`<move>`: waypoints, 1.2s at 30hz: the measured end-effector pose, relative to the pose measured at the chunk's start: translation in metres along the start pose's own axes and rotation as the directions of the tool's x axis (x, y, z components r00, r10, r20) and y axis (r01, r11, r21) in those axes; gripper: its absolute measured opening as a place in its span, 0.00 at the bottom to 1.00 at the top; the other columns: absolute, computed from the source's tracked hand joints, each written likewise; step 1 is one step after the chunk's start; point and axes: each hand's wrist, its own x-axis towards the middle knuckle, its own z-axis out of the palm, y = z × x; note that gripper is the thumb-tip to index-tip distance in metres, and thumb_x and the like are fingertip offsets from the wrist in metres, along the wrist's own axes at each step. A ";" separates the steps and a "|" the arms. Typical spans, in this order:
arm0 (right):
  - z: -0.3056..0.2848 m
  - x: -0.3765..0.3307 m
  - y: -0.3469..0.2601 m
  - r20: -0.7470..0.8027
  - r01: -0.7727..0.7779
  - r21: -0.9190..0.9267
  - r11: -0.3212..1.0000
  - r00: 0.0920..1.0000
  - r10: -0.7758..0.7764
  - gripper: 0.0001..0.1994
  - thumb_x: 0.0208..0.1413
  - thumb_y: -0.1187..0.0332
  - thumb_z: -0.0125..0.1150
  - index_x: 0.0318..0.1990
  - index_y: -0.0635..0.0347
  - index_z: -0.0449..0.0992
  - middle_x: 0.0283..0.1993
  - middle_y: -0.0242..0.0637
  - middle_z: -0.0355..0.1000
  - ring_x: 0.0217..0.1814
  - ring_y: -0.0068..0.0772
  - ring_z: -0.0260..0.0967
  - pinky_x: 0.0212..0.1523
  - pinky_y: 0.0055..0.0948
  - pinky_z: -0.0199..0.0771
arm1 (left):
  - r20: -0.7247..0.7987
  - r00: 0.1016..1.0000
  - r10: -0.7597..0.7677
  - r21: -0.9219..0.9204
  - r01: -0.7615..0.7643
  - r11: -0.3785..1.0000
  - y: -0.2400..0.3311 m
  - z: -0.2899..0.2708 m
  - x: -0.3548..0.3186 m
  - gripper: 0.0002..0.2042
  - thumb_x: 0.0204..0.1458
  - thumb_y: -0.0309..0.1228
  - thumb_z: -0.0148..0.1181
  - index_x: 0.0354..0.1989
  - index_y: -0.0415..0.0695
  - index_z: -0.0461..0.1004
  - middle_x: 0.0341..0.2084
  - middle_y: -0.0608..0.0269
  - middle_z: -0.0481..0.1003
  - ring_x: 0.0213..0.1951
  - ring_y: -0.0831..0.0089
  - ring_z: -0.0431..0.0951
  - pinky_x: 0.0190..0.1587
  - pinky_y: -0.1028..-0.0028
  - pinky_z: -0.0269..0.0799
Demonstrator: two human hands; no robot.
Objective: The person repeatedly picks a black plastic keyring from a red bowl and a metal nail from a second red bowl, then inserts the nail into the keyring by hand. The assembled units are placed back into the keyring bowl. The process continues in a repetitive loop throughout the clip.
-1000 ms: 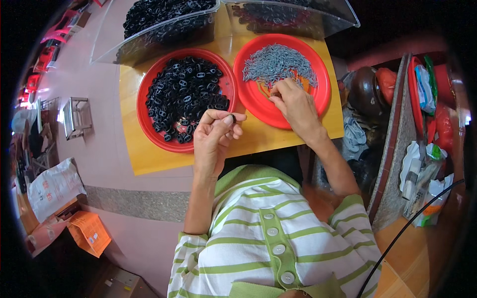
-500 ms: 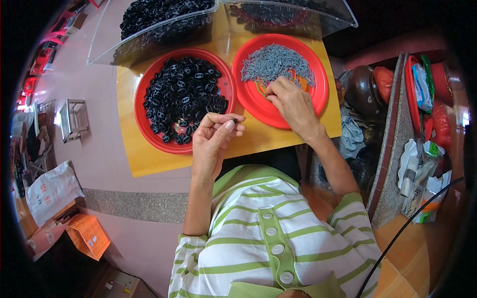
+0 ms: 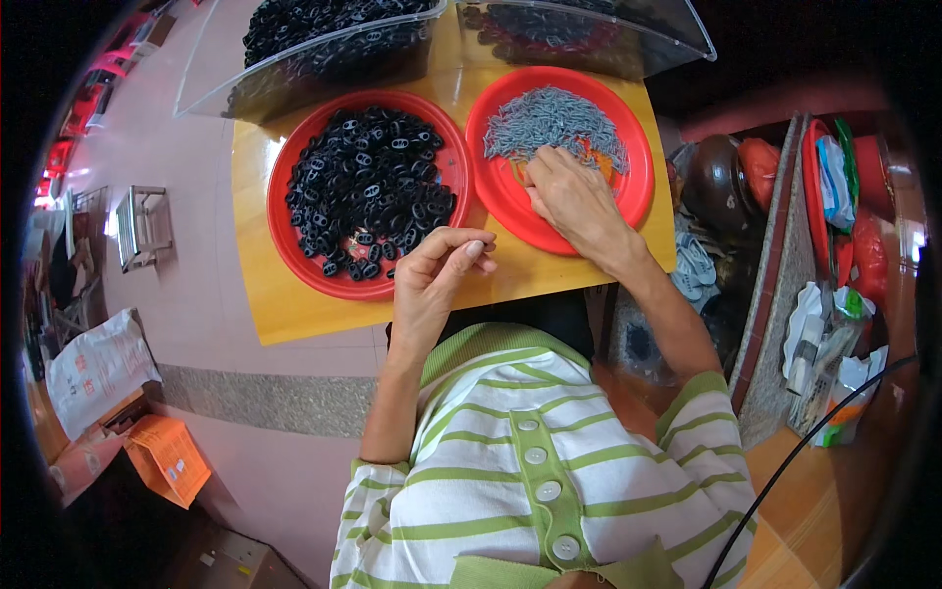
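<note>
Our left hand (image 3: 437, 273) pinches over the yellow table's (image 3: 302, 316) near edge; our right hand (image 3: 577, 198) curls beside grey metal screws (image 3: 551, 120) in a round red plastic tray (image 3: 641, 162); contents unclear.

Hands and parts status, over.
Left hand pinched shut, contents hidden. Right hand by grey pieces, grip unclear. Black pieces heaped left. Clear bins beyond trays.

I see pinkish floor (image 3: 206, 294), speckled grey strip (image 3: 265, 400) across it. Metal stool (image 3: 133, 231) stands on the floor, left side.
</note>
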 end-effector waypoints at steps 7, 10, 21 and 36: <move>-0.007 0.002 -0.001 0.073 0.042 0.012 0.999 0.996 -0.043 0.05 0.47 0.74 0.56 0.30 0.65 0.67 0.32 0.44 0.65 0.39 0.46 0.67 0.35 0.41 0.68 | -0.043 0.991 -0.124 -0.144 0.116 0.983 0.005 -0.005 -0.002 0.09 0.56 0.25 0.55 0.42 0.36 0.76 0.31 0.62 0.77 0.32 0.79 0.75 0.37 0.82 0.70; -0.004 0.006 0.007 0.140 0.055 0.054 0.997 0.988 -0.062 0.05 0.47 0.74 0.56 0.30 0.65 0.66 0.31 0.46 0.65 0.37 0.49 0.66 0.35 0.43 0.67 | -0.017 0.986 -0.164 -0.212 0.157 0.965 0.007 -0.003 -0.001 0.09 0.54 0.24 0.57 0.42 0.36 0.76 0.32 0.62 0.77 0.32 0.80 0.75 0.38 0.82 0.70; -0.006 0.002 0.008 0.053 -0.014 0.339 0.941 0.999 -0.004 0.07 0.46 0.76 0.54 0.34 0.67 0.66 0.27 0.48 0.66 0.32 0.53 0.68 0.33 0.44 0.66 | -0.144 0.985 -0.094 -0.208 0.063 0.976 0.005 0.003 0.001 0.14 0.52 0.21 0.58 0.48 0.36 0.72 0.35 0.62 0.77 0.34 0.78 0.76 0.40 0.79 0.73; -0.014 -0.012 -0.045 -0.035 -0.040 0.952 0.302 0.970 0.240 0.04 0.51 0.74 0.61 0.35 0.60 0.77 0.35 0.29 0.74 0.37 0.20 0.71 0.33 0.18 0.69 | -0.126 0.992 -0.009 -0.134 -0.007 0.991 0.010 0.012 0.009 0.09 0.56 0.26 0.56 0.39 0.32 0.74 0.28 0.56 0.78 0.28 0.75 0.77 0.31 0.79 0.73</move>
